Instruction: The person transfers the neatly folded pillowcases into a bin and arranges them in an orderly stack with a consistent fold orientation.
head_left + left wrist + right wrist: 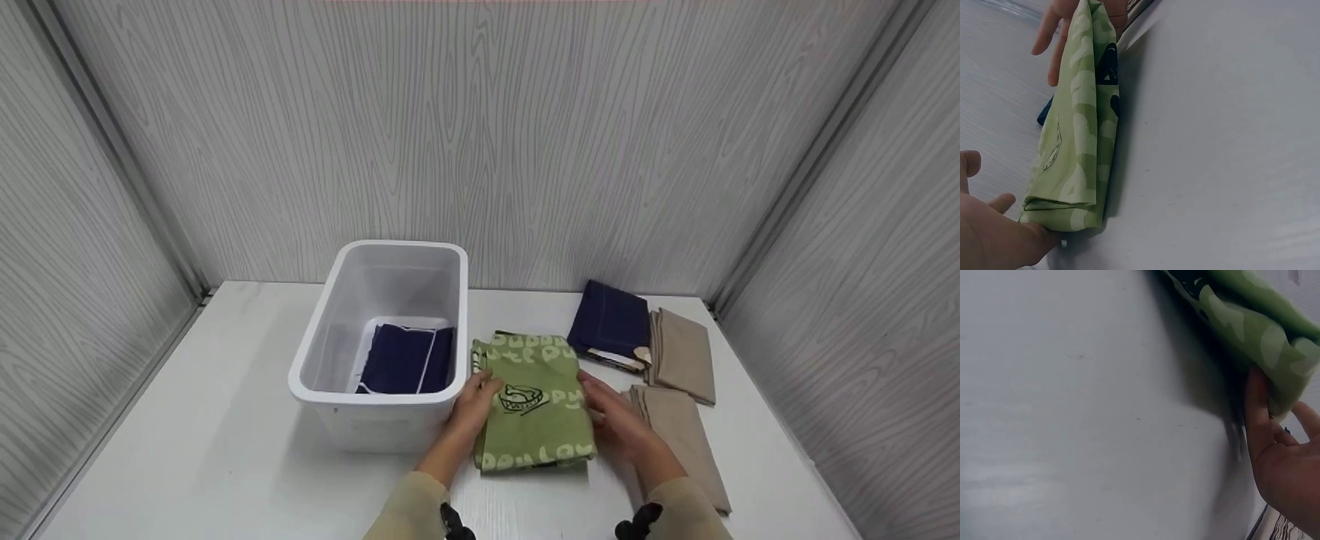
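A folded green cloth (536,405), printed with pale lettering and a dark line drawing, lies between both hands in the head view. My left hand (472,405) holds its left edge, fingertips at the upper side. In the left wrist view the left thumb is pressed to the cloth's lower corner. My right hand (622,427) grips the opposite edge, its fingers along the side. From the right wrist, the thumb (1257,396) sits against the cloth's underside, with a shadow on the table beneath. The layered folds (1084,112) show from the left wrist.
A white plastic bin (375,397) stands left of the cloth, holding a folded navy cloth (401,360) with white lines. To the right lie another navy folded cloth (611,322) and two beige folded cloths (686,356), one nearer the front. Grey wood-patterned walls enclose the white table (247,420).
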`<state>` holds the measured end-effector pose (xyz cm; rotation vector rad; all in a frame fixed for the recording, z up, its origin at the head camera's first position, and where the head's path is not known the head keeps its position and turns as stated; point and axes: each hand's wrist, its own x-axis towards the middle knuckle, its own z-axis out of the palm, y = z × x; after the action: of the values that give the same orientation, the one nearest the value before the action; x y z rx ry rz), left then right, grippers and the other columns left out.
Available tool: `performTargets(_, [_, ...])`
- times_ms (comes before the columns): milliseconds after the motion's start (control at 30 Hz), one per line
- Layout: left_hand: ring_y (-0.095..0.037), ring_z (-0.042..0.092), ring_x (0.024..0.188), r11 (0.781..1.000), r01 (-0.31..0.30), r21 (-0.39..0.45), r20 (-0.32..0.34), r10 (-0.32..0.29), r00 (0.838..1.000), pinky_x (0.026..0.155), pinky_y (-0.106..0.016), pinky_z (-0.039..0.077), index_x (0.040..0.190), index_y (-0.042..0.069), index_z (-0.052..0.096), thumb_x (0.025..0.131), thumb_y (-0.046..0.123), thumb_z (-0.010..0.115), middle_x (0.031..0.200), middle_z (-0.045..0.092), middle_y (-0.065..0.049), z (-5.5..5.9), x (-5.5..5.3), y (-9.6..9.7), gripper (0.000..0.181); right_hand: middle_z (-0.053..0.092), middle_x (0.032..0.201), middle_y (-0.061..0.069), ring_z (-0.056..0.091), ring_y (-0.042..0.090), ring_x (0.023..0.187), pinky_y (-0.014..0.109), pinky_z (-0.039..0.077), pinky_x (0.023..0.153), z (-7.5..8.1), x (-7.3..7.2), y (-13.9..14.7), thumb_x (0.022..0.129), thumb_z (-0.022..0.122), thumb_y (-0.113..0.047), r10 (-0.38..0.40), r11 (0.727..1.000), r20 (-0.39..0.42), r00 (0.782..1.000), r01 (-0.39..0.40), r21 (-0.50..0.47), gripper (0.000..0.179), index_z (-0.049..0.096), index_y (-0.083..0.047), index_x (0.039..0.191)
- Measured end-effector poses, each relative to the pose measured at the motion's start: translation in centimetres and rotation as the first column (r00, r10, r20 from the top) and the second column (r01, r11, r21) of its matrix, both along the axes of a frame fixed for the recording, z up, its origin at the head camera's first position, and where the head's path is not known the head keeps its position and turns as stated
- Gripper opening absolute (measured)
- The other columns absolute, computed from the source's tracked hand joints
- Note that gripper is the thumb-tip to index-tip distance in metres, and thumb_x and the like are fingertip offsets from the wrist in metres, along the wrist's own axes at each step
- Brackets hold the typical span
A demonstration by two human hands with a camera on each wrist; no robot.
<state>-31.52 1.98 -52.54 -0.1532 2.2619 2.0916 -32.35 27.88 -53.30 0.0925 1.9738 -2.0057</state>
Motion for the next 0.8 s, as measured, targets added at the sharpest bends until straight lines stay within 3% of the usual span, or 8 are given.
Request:
performTargets(100, [-0.041,0.038,0.14,0.999,-0.002,-0.041,-0.027,0.001,1.0,0.114,-0.051,0.033,0.144,-0.004,0.046,0.096,0.024,0.056,0.149,0.044,-0.025,-0.19,0.09,0.1,0.056,0.023,0.162,0.021,0.029,0.042,0.145,0.054,0.037,0.112,0.03,0.01,0.05,0.104,0.048,-0.045,0.068,0.998,0.015,0.998,-0.068,0.002,0.063,0.03,-0.018,0.158])
performTargets(200, [-0.04,0.041,0.139,0.993,-0.002,-0.119,-0.075,-0.007,0.997,0.114,-0.051,0.033,0.141,-0.005,0.05,0.094,0.017,0.06,0.144,0.05,-0.025,-0.46,0.23,0.11,0.052,0.024,0.16,0.022,0.049,0.037,0.133,0.048,0.049,0.101,0.08,0.11,0.07,0.103,0.051,-0.04,0.109,0.994,0.037,0.993,-0.108,-0.019,0.064,0.027,-0.017,0.159])
performTargets(300, [-0.04,0.043,0.137,0.984,0.005,-0.177,-0.129,-0.028,0.991,0.114,-0.052,0.034,0.138,-0.005,0.052,0.092,0.009,0.063,0.14,0.054,-0.024,-0.7,0.38,0.02,0.049,0.039,0.15,0.02,0.064,0.025,0.11,0.041,0.056,0.087,0.16,0.13,0.11,0.101,0.056,-0.028,0.11,0.994,0.037,0.993,-0.109,-0.021,0.064,0.03,-0.017,0.158])
performTargets(433, [-0.042,0.046,0.133,0.979,0.021,-0.205,-0.179,-0.059,0.982,0.112,-0.053,0.036,0.134,-0.007,0.054,0.086,-0.001,0.067,0.136,0.056,-0.025,-0.93,0.47,-0.22,0.05,0.06,0.127,0.015,0.07,0.02,0.091,0.039,0.059,0.078,0.14,0.11,0.26,0.095,0.059,-0.012,0.126,0.992,0.025,0.992,-0.126,0.003,0.069,0.03,-0.018,0.158])
performTargets(567, [-0.04,0.046,0.133,0.978,0.048,-0.201,-0.168,-0.083,0.982,0.108,-0.051,0.04,0.133,-0.005,0.056,0.077,-0.01,0.064,0.136,0.056,-0.023,-0.85,0.67,-0.49,0.057,0.062,0.12,0.013,0.07,0.022,0.09,0.04,0.059,0.078,0.15,0.18,0.36,0.09,0.06,-0.006,0.143,0.989,0.041,0.989,-0.145,0.043,0.076,0.03,-0.021,0.158])
performTargets(800, [-0.039,0.048,0.131,0.98,0.047,-0.193,-0.179,-0.082,0.98,0.102,-0.048,0.044,0.13,-0.006,0.058,0.068,-0.016,0.058,0.134,0.058,-0.023,-0.79,0.87,-0.56,0.062,0.05,0.137,0.023,0.068,0.025,0.094,0.042,0.059,0.079,0.05,0.3,0.5,0.085,0.06,-0.003,0.158,0.981,0.029,0.987,-0.16,0.106,0.081,0.031,-0.022,0.158])
